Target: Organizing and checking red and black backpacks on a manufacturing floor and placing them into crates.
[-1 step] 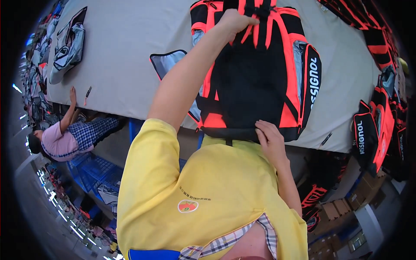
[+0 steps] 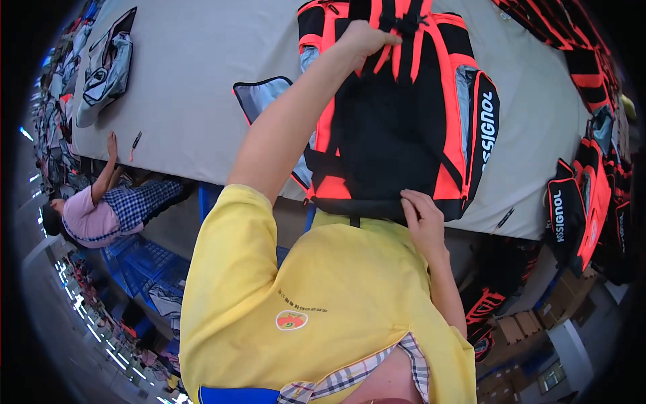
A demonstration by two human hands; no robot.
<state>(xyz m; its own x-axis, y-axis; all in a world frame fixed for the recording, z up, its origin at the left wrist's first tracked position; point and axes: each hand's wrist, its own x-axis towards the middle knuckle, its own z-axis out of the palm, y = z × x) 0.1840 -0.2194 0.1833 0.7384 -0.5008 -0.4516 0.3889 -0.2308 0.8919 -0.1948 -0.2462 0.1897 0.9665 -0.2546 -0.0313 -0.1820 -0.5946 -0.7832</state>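
A large black and bright orange backpack (image 2: 390, 135) lies flat on the pale table in front of me, its bottom edge against my body. My left hand (image 2: 371, 40) reaches up to the far end and is closed on the backpack's straps (image 2: 404, 54), beside a black buckle (image 2: 407, 25). Near the bottom right corner, my right hand (image 2: 424, 215) has its fingers curled over the backpack's lower edge. A side pocket with grey lining (image 2: 262, 94) hangs open on the left. The right side pocket (image 2: 486, 121) carries white lettering.
A grey and black bag piece (image 2: 108, 74) lies at the table's far left. Small black tools (image 2: 136, 140) rest near the edge. A co-worker (image 2: 101, 212) in checked apron stands at left by blue crates (image 2: 145, 266). More orange-black backpacks (image 2: 582, 202) crowd the right.
My hands keep their places on the backpack, with only a very slight shift of the right fingers. The co-worker's arm has moved slightly.
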